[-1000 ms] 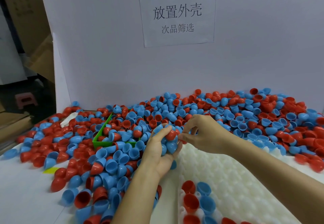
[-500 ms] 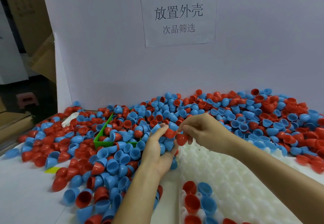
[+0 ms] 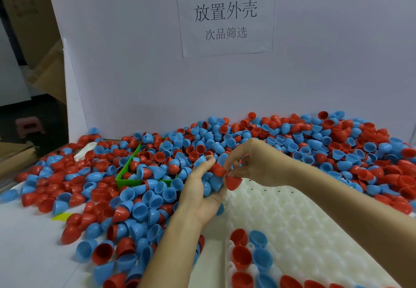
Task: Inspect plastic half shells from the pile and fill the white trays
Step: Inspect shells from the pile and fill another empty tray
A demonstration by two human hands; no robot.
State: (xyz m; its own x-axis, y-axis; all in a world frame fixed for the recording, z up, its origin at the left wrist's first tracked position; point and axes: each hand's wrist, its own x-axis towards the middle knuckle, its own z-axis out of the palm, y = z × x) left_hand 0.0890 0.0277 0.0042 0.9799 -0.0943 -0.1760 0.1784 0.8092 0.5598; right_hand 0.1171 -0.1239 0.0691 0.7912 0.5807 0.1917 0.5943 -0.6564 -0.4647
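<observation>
1. Head view: the left hand point(image 3: 202, 188) cups a handful of blue and red shells, palm up.
2. Right hand point(image 3: 254, 166) pinches a red half shell point(image 3: 233, 182) just above the white tray point(image 3: 304, 220).
3. Pile point(image 3: 292, 143) spreads behind, around a green bin point(image 3: 126, 180).

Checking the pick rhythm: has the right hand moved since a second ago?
Yes. The right hand pulled a red shell toward the white tray.
</observation>
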